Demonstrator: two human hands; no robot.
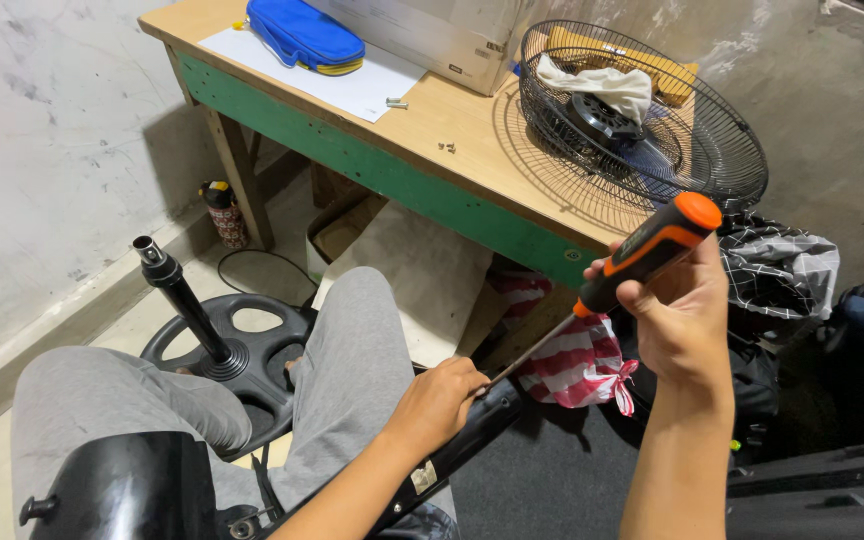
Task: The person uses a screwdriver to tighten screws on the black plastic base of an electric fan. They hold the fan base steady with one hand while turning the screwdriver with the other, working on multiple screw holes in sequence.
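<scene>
A: Right hand (687, 315). Grip state?

B: Closed in a fist round the black-and-orange handle of a screwdriver (642, 250). Handle up and to the right, shaft slanting down-left.

A: Where does the tip land?

B: At the upper end of a black fan pole (462, 440) lying across the lap. Exact contact is hidden behind the fingers of the left hand.

A: Left hand (437, 400)?

B: Wrapped over that pole end, fingers curled shut on it, right beside the screwdriver tip.

A: Further out?

B: Grey trouser legs (352, 350), seated. A black motor housing (132, 490) at the lower left edge. On the floor between the knees, a round black fan base (252, 360) with an upright stem.

A: And the desk?

B: Wooden desk (432, 190) with a green front rail, ahead. On it: a wire fan guard (642, 110) holding a pale cloth, a blue pouch (302, 35) on white paper, a white box, a few loose screws (446, 147). Under and beside it, a red-striped bag (577, 360) and a checked cloth (782, 265).
</scene>
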